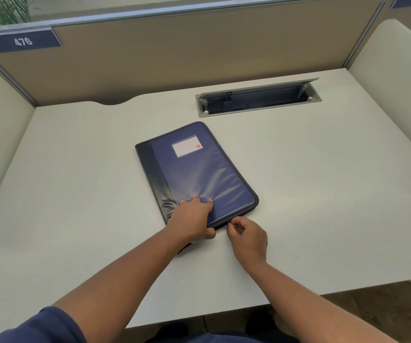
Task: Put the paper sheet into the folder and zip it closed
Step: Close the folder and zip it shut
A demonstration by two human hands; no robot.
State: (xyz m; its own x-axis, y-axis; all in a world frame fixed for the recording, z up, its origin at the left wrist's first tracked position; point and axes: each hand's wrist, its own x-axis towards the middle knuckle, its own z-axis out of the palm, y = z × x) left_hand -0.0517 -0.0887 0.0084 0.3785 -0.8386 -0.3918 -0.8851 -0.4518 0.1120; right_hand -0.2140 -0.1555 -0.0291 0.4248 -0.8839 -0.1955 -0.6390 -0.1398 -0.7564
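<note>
A dark blue zip folder (pixel 199 169) with a black spine strip and a white label lies closed and flat on the white desk (pixel 323 194). My left hand (pixel 193 217) grips its near edge, fingers spread on the cover and thumb at the edge. My right hand (pixel 247 235) pinches the small zipper pull (pixel 229 223) at the folder's near edge, just right of my left hand. No paper sheet shows anywhere; the folder's inside is hidden.
An open cable tray (pixel 259 99) is sunk into the desk behind the folder. Beige partition walls (pixel 174 58) close off the back and both sides. The desk's front edge runs close to my body.
</note>
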